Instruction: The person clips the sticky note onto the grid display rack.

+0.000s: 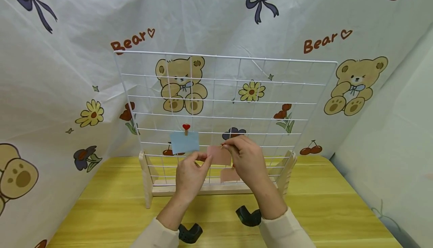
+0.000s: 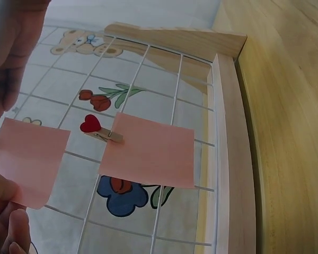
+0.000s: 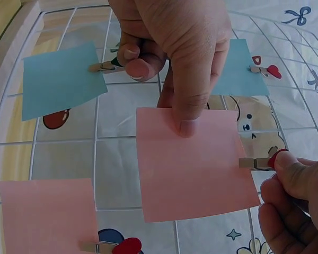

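My left hand [image 1: 190,174] pinches a pink paper note [image 1: 219,156] by its left edge, thumb flat on the front. My right hand [image 1: 247,161] grips a small wooden clothespin [image 3: 253,163] with a red heart; its jaws overlap the edge of that note, against the white wire grid [image 1: 216,56]. Below hangs a second pink note [image 2: 148,151], held by another red-heart clothespin [image 2: 100,128]. To the upper left a blue note [image 1: 185,142] hangs from a red-heart clothespin [image 1: 186,128]. Another blue note [image 3: 63,82] shows in the right wrist view, clipped by a clothespin partly behind my left fingers.
Wooden feet [image 1: 146,180] and a wooden base bar [image 1: 209,190] hold the grid upright on the yellow wood-grain table [image 1: 324,199]. Two black curved pieces [image 1: 190,233] are near my wrists. A white cloth [image 1: 216,26] printed with bears, bows and flowers hangs behind.
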A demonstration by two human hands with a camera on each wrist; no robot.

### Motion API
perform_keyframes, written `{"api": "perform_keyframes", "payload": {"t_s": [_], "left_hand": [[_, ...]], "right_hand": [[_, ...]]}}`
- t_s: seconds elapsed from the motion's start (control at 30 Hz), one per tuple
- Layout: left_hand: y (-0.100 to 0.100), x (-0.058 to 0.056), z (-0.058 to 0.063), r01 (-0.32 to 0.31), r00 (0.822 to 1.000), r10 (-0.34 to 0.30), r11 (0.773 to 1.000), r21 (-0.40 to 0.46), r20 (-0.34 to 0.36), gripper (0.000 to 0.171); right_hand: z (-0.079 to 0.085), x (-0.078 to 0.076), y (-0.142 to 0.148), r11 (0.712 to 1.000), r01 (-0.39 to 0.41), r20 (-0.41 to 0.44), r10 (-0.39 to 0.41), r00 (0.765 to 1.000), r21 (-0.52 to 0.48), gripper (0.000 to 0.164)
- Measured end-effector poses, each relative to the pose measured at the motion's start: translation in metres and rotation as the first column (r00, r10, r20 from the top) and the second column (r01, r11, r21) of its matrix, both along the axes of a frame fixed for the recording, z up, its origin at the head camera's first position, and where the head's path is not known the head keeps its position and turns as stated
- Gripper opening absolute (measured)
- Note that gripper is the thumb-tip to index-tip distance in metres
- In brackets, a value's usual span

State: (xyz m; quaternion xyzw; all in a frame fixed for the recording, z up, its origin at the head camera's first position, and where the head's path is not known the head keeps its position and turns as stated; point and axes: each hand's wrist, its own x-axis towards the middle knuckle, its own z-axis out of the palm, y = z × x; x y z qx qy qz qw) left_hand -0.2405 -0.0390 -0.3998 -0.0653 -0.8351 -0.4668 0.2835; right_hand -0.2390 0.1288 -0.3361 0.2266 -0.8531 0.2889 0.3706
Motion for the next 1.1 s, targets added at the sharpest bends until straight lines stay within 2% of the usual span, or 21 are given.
{"api": "perform_keyframes", "payload": {"t_s": [0.37, 0.83, 1.1], "left_hand": [[0.001, 0.0, 0.001, 0.001, 1.0, -0.002, 1.0, 0.009, 0.008, 0.015], [0.001, 0.0, 0.0, 0.002, 1.0, -0.002, 1.0, 0.007, 0.006, 0.014], [0.001, 0.001, 0.0, 0.005, 1.0, -0.006, 1.0, 0.012, 0.014, 0.014]], "right_hand": [[0.006, -0.002, -0.005, 0.998, 0.008, 0.032, -0.01, 0.999, 0.065, 0.004], [0.01, -0.001, -0.01, 0.989, 0.055, 0.045, -0.061, 0.997, 0.134, 0.007], [0.007, -0.001, -0.011, 0.991, 0.074, 0.016, -0.076, 0.997, 0.114, 0.009]]}}
